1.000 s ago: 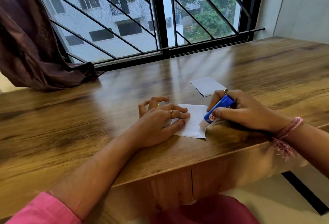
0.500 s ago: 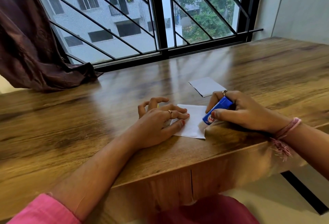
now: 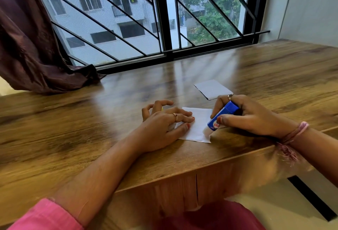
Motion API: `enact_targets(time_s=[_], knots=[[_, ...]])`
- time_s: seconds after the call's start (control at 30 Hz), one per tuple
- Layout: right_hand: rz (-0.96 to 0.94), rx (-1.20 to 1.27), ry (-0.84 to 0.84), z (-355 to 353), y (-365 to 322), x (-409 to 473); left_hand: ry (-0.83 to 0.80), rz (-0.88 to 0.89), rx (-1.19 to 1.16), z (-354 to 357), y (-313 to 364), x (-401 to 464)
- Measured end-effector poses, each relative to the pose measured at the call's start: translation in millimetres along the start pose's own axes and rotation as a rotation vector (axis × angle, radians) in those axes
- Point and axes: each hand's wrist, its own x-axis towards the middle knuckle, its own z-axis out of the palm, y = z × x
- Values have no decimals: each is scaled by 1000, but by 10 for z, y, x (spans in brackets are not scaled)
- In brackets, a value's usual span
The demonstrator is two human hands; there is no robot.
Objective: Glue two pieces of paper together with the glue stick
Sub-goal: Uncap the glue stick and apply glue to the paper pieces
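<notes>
1. Head view: right hand (image 3: 250, 118) grips the blue glue stick (image 3: 222, 118), tilted, its whitish tip touching the near right corner of the white paper (image 3: 198, 125).
2. Left hand (image 3: 161, 125) rests on the paper's left part, fingers straight and pressing; thumb and forefinger curled; whether they hold anything, cannot tell.
3. Second paper (image 3: 212, 89) lies flat just beyond the right hand, apart from the first.
4. Both sheets lie on the wooden table (image 3: 73, 129), near its front edge. No containers seen.
</notes>
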Motion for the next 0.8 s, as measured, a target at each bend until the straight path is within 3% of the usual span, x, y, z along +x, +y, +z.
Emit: enact_targets(time_s=[0.33,0.8], knots=[[-26,-35,-33,13,-17,-7,-5,3,8,-6,-1,0],[-13,-56,47,2,27,4,-2,-1,10,1,2,-1]])
